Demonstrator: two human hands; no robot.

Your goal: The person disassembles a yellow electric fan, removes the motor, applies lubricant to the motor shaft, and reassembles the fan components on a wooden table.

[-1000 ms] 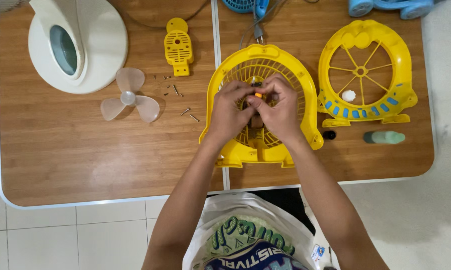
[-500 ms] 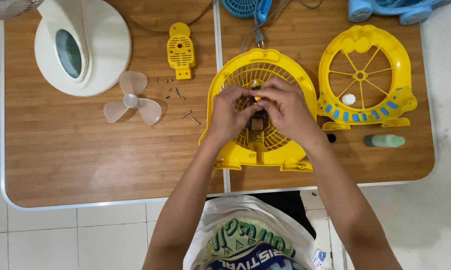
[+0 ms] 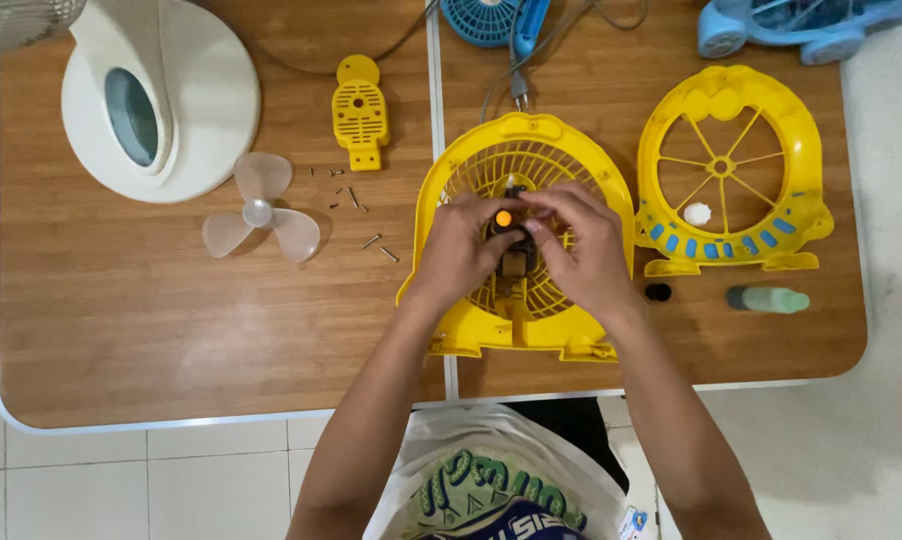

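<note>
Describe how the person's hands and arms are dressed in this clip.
Both the left hand and the right hand are bare: no gloves, rings, watch or bracelets visible. Forearms are uncovered, with no sleeves in view. A pale printed shirt shows below them.

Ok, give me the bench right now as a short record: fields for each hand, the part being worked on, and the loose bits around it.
left hand: on the motor, fingers by an orange knob
right hand: on the motor from the other side
motor: dark, at the centre of the rear grille, mostly hidden by both hands
rear grille: yellow, flat across the table seam
front grille: yellow with blue trim, to the right, apart
blade: clear, three-lobed, to the left
screws: scattered between blade and rear grille
small cover: yellow, above the screws
white base: far left corner
</note>
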